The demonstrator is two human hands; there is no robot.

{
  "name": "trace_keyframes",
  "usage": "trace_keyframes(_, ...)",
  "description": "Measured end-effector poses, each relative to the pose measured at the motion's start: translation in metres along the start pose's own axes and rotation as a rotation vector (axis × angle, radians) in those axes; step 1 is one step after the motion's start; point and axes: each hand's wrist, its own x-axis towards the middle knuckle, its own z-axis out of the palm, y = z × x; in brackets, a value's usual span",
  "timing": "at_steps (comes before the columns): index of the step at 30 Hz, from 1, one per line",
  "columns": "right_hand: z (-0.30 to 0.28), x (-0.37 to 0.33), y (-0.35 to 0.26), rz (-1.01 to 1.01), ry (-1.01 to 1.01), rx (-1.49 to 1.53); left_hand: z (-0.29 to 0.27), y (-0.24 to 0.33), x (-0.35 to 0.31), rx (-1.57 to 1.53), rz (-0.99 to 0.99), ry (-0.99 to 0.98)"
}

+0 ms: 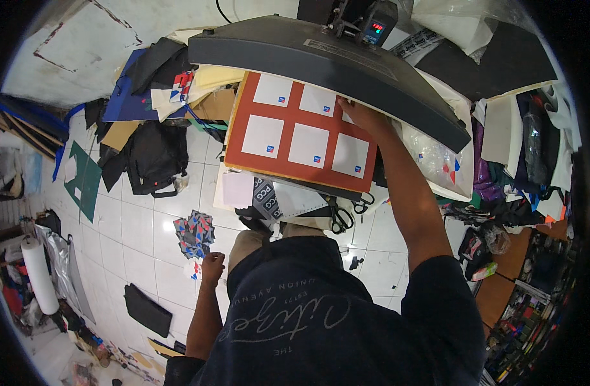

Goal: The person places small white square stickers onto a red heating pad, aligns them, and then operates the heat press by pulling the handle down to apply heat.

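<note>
A heat press with a dark grey upper plate (288,55) stands raised in front of me. Beneath it lies a red-brown pad (237,145) carrying several white squares (263,135), each with a small blue and red print near one corner. My right hand (360,117) reaches in under the plate's edge, touching the far right white square (348,118). One finger stretches toward the left; the others are partly hidden. Low on the left, my left hand (212,265) has its fingers curled closed beside a white piece with red and blue print (196,269). Whether it grips that piece is unclear.
Printed patches (194,233) lie heaped on the tiled floor. Black-handled scissors (341,220) rest below the pad's near edge. A black bag (156,157) and a green mat (82,183) are at left. Plastic-wrapped goods fill a white box (430,161) at right. The press has a lit display (376,29).
</note>
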Motion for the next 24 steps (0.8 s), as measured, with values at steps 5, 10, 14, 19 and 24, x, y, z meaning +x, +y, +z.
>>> trace_keyframes(5, -0.026, -0.068, 0.005, 0.172, -0.02, 0.285, -0.001, -0.021, 0.011, 0.047, 0.022, -0.026)
trace_keyframes(10, -0.017, -0.19, 0.003, 0.421, 0.121, 0.5, -0.007, -0.021, 0.006, 0.004, -0.008, -0.052)
trace_keyframes(14, 0.026, -0.312, 0.011, 0.513, 0.037, 0.504, -0.014, -0.031, 0.0, -0.031, 0.031, -0.027)
trace_keyframes(19, 0.025, -0.428, 0.003, 0.553, -0.343, 0.365, -0.003, -0.071, -0.012, -0.104, 0.032, -0.051)
trace_keyframes(24, 0.011, -0.446, 0.028, 0.534, -0.297, 0.338, 0.021, -0.209, 0.0, 0.047, 0.195, -0.142)
